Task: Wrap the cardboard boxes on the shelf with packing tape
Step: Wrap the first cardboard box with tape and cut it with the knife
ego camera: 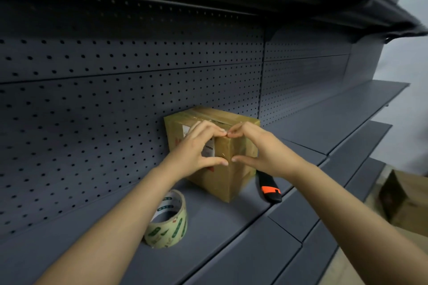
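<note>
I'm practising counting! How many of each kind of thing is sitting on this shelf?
Cardboard box: 1
Tape roll: 1
Cutter knife: 1
Total: 3

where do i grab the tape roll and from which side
Pinch the ring wall of the tape roll, thumb down the open core and fingers outside, coming from above. It lies flat on the shelf with its hole facing up, so the wall is what sticks up. The left hand is probably nearer.
</note>
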The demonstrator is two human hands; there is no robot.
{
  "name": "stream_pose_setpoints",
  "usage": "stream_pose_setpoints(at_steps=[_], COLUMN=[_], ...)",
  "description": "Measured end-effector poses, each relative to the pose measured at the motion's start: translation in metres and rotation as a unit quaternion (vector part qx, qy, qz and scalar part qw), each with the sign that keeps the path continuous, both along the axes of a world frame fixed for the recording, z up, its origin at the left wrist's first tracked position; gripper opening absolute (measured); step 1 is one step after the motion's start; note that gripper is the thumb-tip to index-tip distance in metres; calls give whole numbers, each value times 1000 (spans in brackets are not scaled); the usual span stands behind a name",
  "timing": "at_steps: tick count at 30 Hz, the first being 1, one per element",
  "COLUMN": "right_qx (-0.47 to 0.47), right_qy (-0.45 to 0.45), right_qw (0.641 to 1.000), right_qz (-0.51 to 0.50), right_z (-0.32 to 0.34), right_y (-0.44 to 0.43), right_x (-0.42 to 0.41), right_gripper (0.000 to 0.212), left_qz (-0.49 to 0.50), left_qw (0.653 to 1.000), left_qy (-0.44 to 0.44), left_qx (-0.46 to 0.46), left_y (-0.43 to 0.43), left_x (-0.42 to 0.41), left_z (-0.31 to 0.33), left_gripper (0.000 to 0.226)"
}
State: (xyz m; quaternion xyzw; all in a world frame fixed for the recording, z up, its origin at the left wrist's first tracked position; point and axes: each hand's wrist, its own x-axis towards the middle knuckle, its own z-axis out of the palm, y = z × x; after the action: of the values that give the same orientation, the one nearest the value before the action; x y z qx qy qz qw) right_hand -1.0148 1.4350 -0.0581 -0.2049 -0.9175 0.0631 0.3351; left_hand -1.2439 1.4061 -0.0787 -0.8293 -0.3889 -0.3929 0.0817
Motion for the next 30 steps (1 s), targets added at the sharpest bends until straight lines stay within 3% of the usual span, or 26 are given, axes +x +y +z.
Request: stream_pose_setpoints(at_steps=[4, 8, 13, 17, 22, 26, 30], right_qx=[-13, -48, -73, -107, -156, -82, -53], right_qy=[51, 138, 231, 246, 287, 274, 223], right_qw=[998, 987, 967, 962, 945, 957, 970], right_qz=[-18, -64, -84, -53, -7, -49, -76], right_z=[-9, -24, -21, -22, -27, -32, -33], right_y=[-8, -15, -13, -12, -11, -5, 1], right_x=[0, -4, -17, -16, -8, -14, -11], right_gripper=[51, 46, 24, 12, 11, 10, 11], left_qz=[25, 80, 93, 84, 7, 21, 9], left_qw=[999, 996, 993, 994, 991, 985, 994], left_qy=[1, -5, -61, -61, -107, -138, -90], left_qx=[-21, -49, -25, 28, 82, 103, 58], left_y=[-12, -20, -15, -9, -2, 7, 12], left_x=[7, 6, 7, 15, 18, 28, 24], left_z=[5, 1, 0, 1, 10, 5, 9], left_gripper=[64, 80, 63, 59, 22, 12, 21])
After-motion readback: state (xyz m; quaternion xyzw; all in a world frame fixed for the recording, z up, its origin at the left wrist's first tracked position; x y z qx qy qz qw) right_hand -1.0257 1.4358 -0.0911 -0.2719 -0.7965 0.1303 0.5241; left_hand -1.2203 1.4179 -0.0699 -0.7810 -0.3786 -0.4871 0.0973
